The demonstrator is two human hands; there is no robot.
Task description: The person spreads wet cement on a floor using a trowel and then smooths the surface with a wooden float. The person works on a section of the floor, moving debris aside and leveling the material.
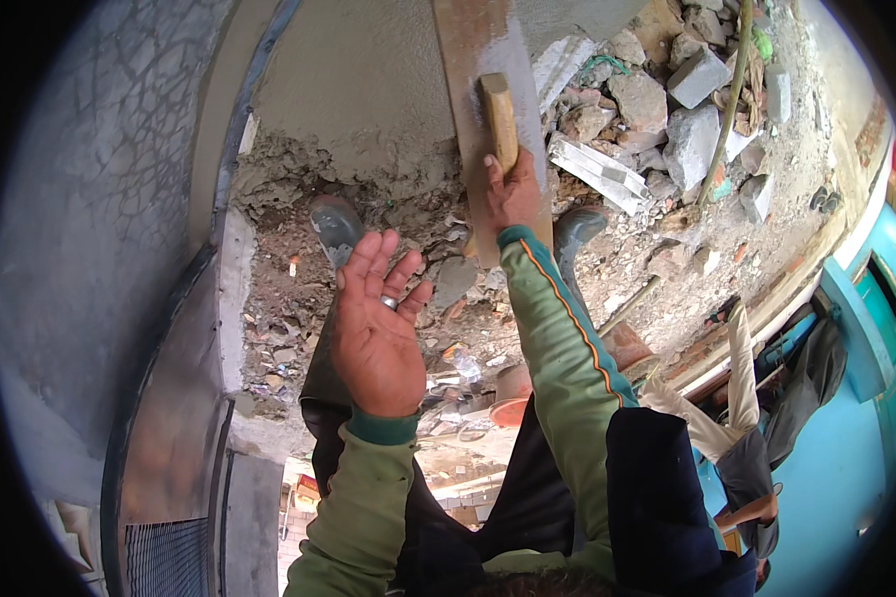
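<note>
My right hand (512,194) grips the lower end of the wooden handle (498,104) on a long, flat float board (473,45), whose upper part lies over smooth wet grey cement (353,65). Below that smooth patch is a rough, crumbly cement edge (284,174). My left hand (378,328) is palm up in the middle, fingers apart and slightly curled, holding nothing, with a ring on one finger. It is left of the board, not touching it.
My boots (336,224) stand in dirt and rubble. Broken concrete chunks (697,80) and a long stick (727,129) lie at right. A grey wall (100,199) curves along the left. Another person (747,468) is at lower right by a turquoise wall (836,497).
</note>
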